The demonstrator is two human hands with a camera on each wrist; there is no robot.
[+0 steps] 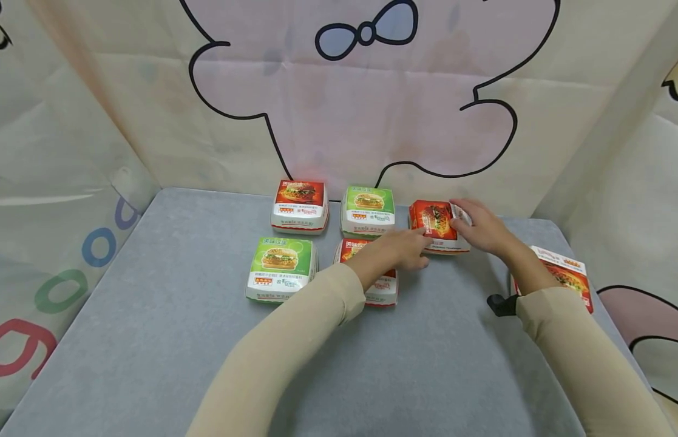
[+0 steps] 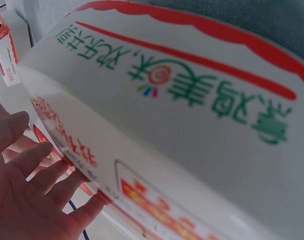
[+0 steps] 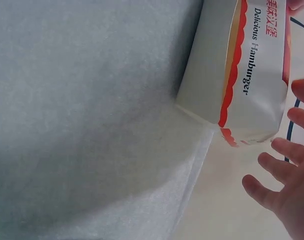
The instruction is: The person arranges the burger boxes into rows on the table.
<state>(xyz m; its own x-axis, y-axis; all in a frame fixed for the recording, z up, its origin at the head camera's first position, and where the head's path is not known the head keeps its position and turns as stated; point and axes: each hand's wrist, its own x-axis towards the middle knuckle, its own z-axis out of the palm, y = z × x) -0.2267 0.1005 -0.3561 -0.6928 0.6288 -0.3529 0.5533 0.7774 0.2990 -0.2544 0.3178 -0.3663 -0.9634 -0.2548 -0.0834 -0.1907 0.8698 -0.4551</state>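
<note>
A red-and-white burger box [image 1: 433, 220] stands at the back right of the table, between both hands. My left hand [image 1: 405, 249] reaches over the front middle red box [image 1: 383, 291], its index finger extended to the burger box's near left side. In the left wrist view, the left hand's fingers [image 2: 49, 172] are spread, and a white box side with red trim fills the foreground. My right hand [image 1: 483, 227] rests against the burger box's right side. The right wrist view shows the right fingers [image 3: 279, 167] extended beside the burger box [image 3: 257, 70].
Left of the hands stand a back red box [image 1: 299, 203], a back green box [image 1: 368, 209] and a front green box [image 1: 281, 267]. Another red box [image 1: 568, 276] lies tilted under the right forearm, near the table's [image 1: 153, 340] right edge. A printed curtain [image 1: 339, 121] hangs behind.
</note>
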